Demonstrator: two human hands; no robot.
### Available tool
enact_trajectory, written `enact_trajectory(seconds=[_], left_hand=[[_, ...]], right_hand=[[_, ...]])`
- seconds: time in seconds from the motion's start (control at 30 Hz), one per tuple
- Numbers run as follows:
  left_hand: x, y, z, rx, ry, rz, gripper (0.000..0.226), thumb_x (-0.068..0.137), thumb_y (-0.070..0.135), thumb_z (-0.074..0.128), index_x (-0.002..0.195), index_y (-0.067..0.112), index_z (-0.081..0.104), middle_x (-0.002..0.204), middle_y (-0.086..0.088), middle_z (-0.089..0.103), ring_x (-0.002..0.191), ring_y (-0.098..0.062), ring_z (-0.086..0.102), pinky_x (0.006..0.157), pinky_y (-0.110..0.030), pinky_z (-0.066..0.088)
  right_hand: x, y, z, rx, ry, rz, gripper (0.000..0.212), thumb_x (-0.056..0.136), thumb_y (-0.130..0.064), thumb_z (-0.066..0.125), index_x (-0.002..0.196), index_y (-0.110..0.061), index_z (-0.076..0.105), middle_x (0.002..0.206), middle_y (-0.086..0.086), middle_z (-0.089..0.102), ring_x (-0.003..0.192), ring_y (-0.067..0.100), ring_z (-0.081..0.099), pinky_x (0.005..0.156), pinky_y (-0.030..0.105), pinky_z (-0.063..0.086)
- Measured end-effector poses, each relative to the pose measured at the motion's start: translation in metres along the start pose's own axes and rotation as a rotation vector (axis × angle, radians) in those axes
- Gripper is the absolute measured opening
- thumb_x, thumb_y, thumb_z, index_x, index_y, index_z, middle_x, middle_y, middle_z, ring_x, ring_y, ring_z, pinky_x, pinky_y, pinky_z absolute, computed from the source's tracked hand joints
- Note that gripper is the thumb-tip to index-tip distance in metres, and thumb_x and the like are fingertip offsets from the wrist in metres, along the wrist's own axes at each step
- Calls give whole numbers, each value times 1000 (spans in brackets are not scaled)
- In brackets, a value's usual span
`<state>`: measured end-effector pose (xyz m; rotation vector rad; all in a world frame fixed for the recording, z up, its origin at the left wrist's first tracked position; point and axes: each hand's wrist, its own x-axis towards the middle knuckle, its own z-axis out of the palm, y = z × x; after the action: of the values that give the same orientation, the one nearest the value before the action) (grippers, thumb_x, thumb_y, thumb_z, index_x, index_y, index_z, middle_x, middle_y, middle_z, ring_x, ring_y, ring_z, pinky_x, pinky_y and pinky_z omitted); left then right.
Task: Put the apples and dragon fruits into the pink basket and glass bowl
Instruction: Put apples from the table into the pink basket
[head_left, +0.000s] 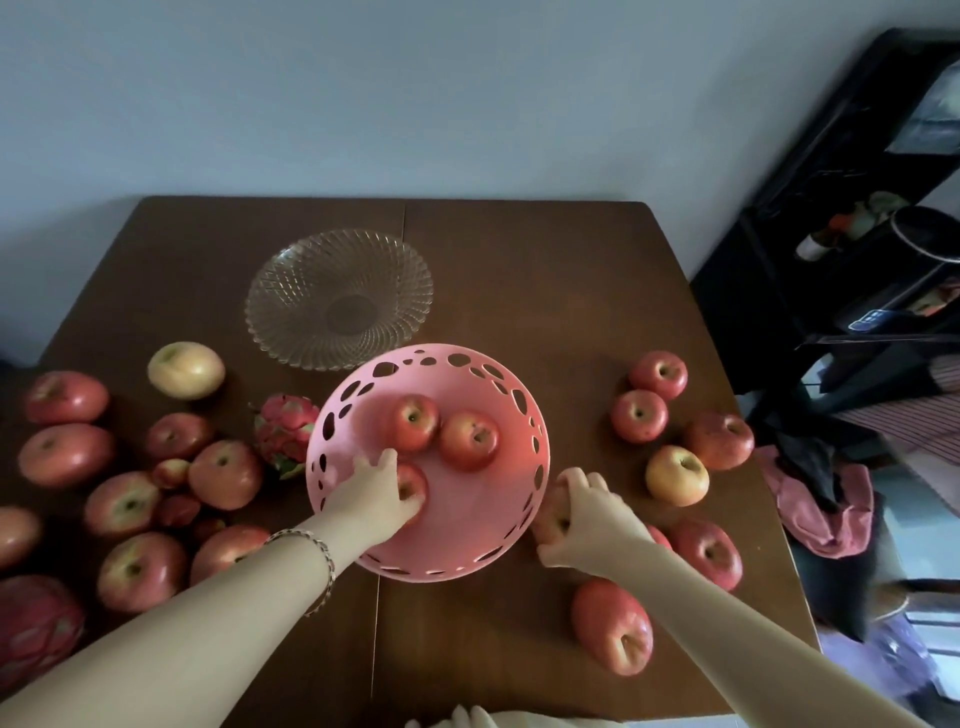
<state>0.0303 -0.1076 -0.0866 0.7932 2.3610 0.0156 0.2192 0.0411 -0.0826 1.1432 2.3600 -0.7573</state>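
The pink basket (457, 540) with holes in its wall stands mid-table and holds three red apples. My left hand (371, 496) reaches into it and grips the nearest apple (413, 488); two other apples (410, 421) (470, 439) lie behind. My right hand (592, 512) is closed around an apple (551, 514) on the table just right of the basket. The empty glass bowl (291, 280) sits behind the basket. A dragon fruit (285, 426) lies left of the basket, another dragon fruit (36, 623) at the lower left edge.
Several loose apples cover the left side of the brown table (571, 286), among them a yellow apple (186, 370), and more lie at the right. A black shelf unit (852, 208) stands at the right. Pink cloth (821, 514) hangs past the table's right edge.
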Motion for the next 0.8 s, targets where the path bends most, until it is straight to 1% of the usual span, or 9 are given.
enact_trajectory(seconds=[0.17, 0.2, 0.27, 0.33, 0.37, 0.47, 0.53, 0.67, 0.8], left_hand=[[-1, -1, 2, 23, 14, -14, 79, 78, 48, 66, 140, 18, 27, 138, -12, 36, 115, -29, 55, 81, -31, 47], [0, -1, 4, -10, 29, -12, 78, 77, 46, 67, 139, 18, 28, 137, -12, 37, 115, -29, 56, 82, -31, 47], [0, -3, 7, -111, 42, -11, 75, 75, 44, 71, 135, 19, 33, 133, -9, 41, 114, -27, 55, 80, -30, 45], [-1, -4, 9, -212, 50, -21, 75, 71, 45, 74, 132, 21, 37, 129, -8, 46, 114, -27, 55, 82, -31, 45], [-1, -5, 9, -247, 57, -24, 77, 69, 46, 76, 131, 21, 39, 128, -7, 48, 114, -27, 55, 85, -33, 47], [0, -5, 9, -374, 64, -12, 79, 62, 42, 82, 125, 19, 41, 124, -5, 53, 108, -25, 59, 86, -34, 49], [-1, -7, 8, -399, 43, 0, 77, 62, 38, 83, 123, 18, 40, 120, -3, 55, 105, -23, 60, 81, -29, 47], [-4, -13, 13, -213, 45, 31, 73, 73, 38, 74, 131, 18, 34, 127, -5, 51, 112, -26, 57, 88, -39, 50], [-6, -10, 14, -10, 107, 46, 75, 79, 45, 66, 137, 13, 32, 134, -7, 41, 123, -28, 44, 97, -37, 44]], right_hand=[[-25, -7, -55, -62, 237, -20, 84, 65, -38, 72, 137, -25, 31, 126, 5, 39, 109, 29, 47, 79, 29, 37], [-29, -13, -63, -31, 288, -57, 83, 65, -37, 72, 137, -26, 31, 128, 4, 38, 112, 27, 45, 80, 28, 35], [-34, -29, -70, 121, 324, -182, 81, 63, -35, 75, 134, -30, 36, 125, 2, 35, 113, 24, 44, 86, 28, 40], [-31, -50, -64, 228, 254, -287, 76, 60, -32, 76, 128, -32, 41, 119, 2, 32, 109, 24, 49, 92, 29, 47], [-26, -61, -55, 220, 184, -314, 74, 60, -31, 76, 126, -32, 43, 117, 2, 31, 108, 24, 50, 92, 29, 48], [-3, -88, -20, 41, -25, -318, 80, 62, -31, 76, 132, -26, 37, 126, 7, 28, 111, 29, 47, 91, 35, 49], [9, -95, 1, -53, -82, -282, 83, 64, -29, 78, 133, -19, 32, 134, 10, 26, 116, 32, 41, 90, 40, 48], [16, -93, 25, -69, -52, -229, 74, 70, -21, 76, 130, -14, 33, 135, 11, 26, 118, 33, 36, 91, 40, 44], [16, -95, 28, -130, -15, -253, 63, 73, -20, 73, 125, -13, 38, 137, 13, 23, 116, 33, 35, 86, 39, 46]])
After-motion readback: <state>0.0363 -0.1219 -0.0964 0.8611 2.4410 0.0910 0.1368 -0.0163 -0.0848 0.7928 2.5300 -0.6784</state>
